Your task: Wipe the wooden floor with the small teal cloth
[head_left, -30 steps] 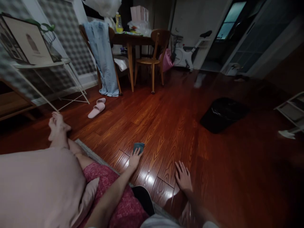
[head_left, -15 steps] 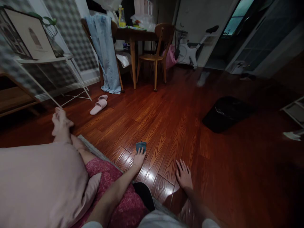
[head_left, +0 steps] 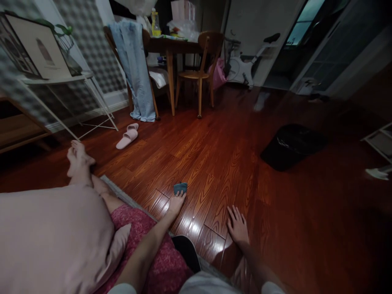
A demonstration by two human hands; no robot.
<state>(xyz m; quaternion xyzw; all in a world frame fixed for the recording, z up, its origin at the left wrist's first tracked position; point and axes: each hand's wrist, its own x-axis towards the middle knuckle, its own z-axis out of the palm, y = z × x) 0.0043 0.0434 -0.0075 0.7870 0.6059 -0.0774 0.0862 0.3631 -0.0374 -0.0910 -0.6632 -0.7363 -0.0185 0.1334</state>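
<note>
A small flat blue-green pouch (head_left: pixel 180 188), perhaps folded cloth, lies on the wooden floor in front of me. My left hand (head_left: pixel 177 201) reaches to it, with bent fingers over its near edge and the thumb side hard to see. My right hand (head_left: pixel 238 226) rests palm down on the floorboards to the right, fingers spread, holding nothing. Between my arms and the floor runs a grey edge, with a black rounded object (head_left: pixel 186 251) beside the red patterned fabric (head_left: pixel 162 255).
A pink pillow (head_left: pixel 52 237) covers the lower left, with bare feet (head_left: pixel 79 153) beyond it. Pink slippers (head_left: pixel 127 136) lie on the floor. A black bin (head_left: pixel 289 147) stands right. Farther back are a wooden chair (head_left: pixel 200 75), a table, hanging jeans (head_left: pixel 134 69) and an exercise bike (head_left: pixel 243 67).
My left fingers have drawn back and bent more at the pouch's near edge, and less of the pouch shows. My right hand has stayed in place.
</note>
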